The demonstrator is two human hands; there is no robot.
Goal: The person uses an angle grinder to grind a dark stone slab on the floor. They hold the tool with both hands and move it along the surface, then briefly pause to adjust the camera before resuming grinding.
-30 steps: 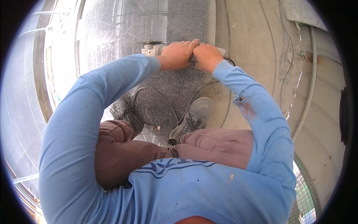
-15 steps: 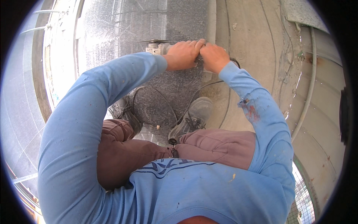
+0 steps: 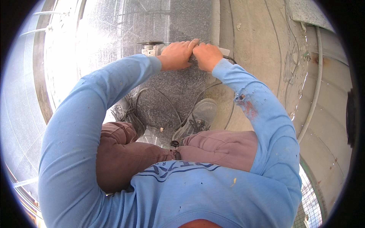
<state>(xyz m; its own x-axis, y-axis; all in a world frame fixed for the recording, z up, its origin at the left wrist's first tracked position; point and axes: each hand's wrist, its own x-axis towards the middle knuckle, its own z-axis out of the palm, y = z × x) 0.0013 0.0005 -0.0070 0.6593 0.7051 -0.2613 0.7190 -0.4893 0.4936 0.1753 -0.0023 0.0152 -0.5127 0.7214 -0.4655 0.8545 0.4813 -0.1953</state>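
"How does the slab point(image 3: 190, 26) look?"
"Like speckled stone, glossy where the light strikes, duller elsewhere."
"And the grinder point(image 3: 149, 51)?"
"The part that shows looks like dull metal, though it's too small to be sure."
"The clothes?"
"Shirt point(image 3: 213, 193) and trousers point(image 3: 224, 146) are both soft, matt cloth, creased; the shoes point(image 3: 206, 109) look scuffed and dull."
"And the ground point(image 3: 253, 68) alongside?"
"Rough, matt concrete, uneven and chalky."

Around me it looks like a building site or rough workshop: dusty concrete point(image 3: 253, 57), black cable point(image 3: 230, 58), a long pipe point(image 3: 317, 81), a disc-bladed power tool point(image 3: 152, 50).
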